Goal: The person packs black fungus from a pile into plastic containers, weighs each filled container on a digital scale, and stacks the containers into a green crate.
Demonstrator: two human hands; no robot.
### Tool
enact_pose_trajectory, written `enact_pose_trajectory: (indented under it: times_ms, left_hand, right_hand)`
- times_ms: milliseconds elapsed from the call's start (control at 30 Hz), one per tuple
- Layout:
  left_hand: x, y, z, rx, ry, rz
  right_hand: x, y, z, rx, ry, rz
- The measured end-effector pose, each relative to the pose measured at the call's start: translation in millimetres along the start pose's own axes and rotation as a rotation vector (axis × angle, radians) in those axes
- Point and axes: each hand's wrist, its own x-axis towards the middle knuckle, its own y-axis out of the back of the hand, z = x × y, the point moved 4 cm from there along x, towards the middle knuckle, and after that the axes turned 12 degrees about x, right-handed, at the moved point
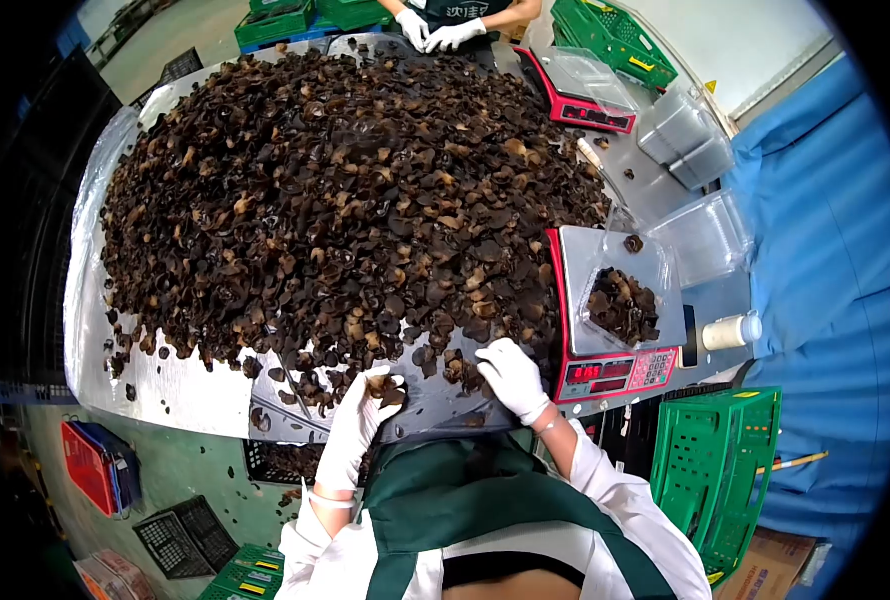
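Note:
A large heap of dark brown fungus pieces [345,190] covers much of the metal table [190,395]. At the table's near edge my left hand [367,398], in a white glove, is closed on a few dark pieces. My right hand [513,378], also gloved, is at the heap's lower right edge, its fingertips beside some pieces; whether it grips any is too small to tell. Right of it, a red scale [613,372] with a lit display bears an open clear plastic box [665,290] with a portion of the pieces [623,306] inside.
Across the table is a co-worker's pair of gloved hands [441,34], near a second red scale [593,112]. Stacked clear boxes [685,135] and a white bottle [732,331] stand at the right. Green crates [715,470] stand below the right edge; black crates [185,536] lie on the floor.

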Motion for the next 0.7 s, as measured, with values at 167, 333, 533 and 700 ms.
enact_pose_trajectory:
  times_ms: [167,333,533,700]
  left_hand:
    - [-1.5,3.4,6.7,0.042,-0.011,-0.001]
    - [-14.2,6.5,17.9,-0.004,-0.009,0.021]
    - [-22.0,15.0,20.7,-0.075,-0.026,0.021]
    - [-20.9,27.3,19.1,-0.079,-0.029,0.108]
  right_hand:
    - [4.3,-28.0,11.1,-0.247,0.014,-0.147]
    - [11.0,-7.7,36.4,0.395,-0.075,-0.056]
    - [13.1,11.0,36.7,0.432,-0.26,-0.122]
    - [15.9,-7.2,6.8,-0.021,-0.048,-0.131]
